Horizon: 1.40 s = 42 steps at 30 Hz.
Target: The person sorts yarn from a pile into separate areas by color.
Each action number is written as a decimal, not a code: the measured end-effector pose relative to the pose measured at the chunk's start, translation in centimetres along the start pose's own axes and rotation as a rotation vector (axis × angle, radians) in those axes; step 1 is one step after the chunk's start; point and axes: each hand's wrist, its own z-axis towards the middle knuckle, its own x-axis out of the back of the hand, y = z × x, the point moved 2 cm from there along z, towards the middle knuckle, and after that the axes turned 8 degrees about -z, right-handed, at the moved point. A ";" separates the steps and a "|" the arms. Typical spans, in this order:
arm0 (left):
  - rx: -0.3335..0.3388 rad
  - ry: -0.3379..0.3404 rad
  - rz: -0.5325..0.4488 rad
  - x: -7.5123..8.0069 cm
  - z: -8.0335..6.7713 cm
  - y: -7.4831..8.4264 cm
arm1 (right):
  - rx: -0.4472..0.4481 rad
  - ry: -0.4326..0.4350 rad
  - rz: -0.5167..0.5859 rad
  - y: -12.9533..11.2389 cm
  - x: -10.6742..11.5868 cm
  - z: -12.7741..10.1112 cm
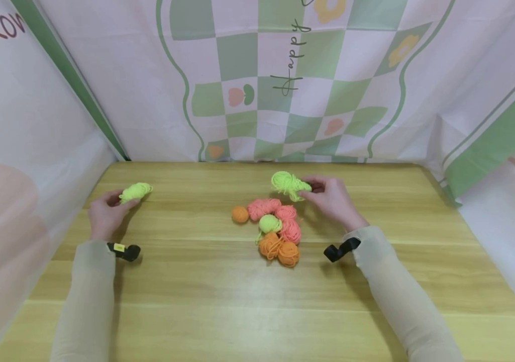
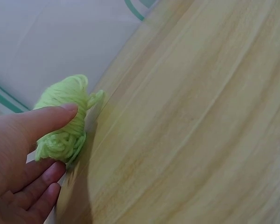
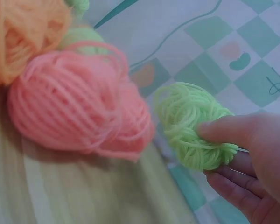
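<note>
At the table's left side my left hand pinches a small yellow-green yarn bundle. In the left wrist view the thumb presses across that bundle, with fingers behind it. My right hand holds a looser yellow-green yarn bundle by its right end, behind the yarn cluster. Thumb and fingers pinch this bundle in the right wrist view. Between the hands lie pink yarn balls, a yellow-green ball, two touching orange balls and a separate-coloured orange ball at the cluster's left.
The wooden table meets a patterned cloth along its back edge. More cloth hangs at the left and right sides. Each wrist carries a black camera mount, such as the right one.
</note>
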 end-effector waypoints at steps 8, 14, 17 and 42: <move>-0.002 -0.009 -0.002 0.1 -0.1 0.0 | 0.030 0.032 0.010 -1.3 0.2 0.4; -0.024 -0.021 -0.006 0.2 -0.2 0.0 | 0.039 0.035 0.027 -2.4 0.3 0.4; -0.030 -0.026 -0.005 0.2 -0.2 -0.1 | 0.043 0.034 0.034 -3.0 0.2 0.4; -0.027 -0.024 -0.023 0.2 -0.1 -0.2 | 0.101 0.000 0.123 -7.3 -2.4 1.0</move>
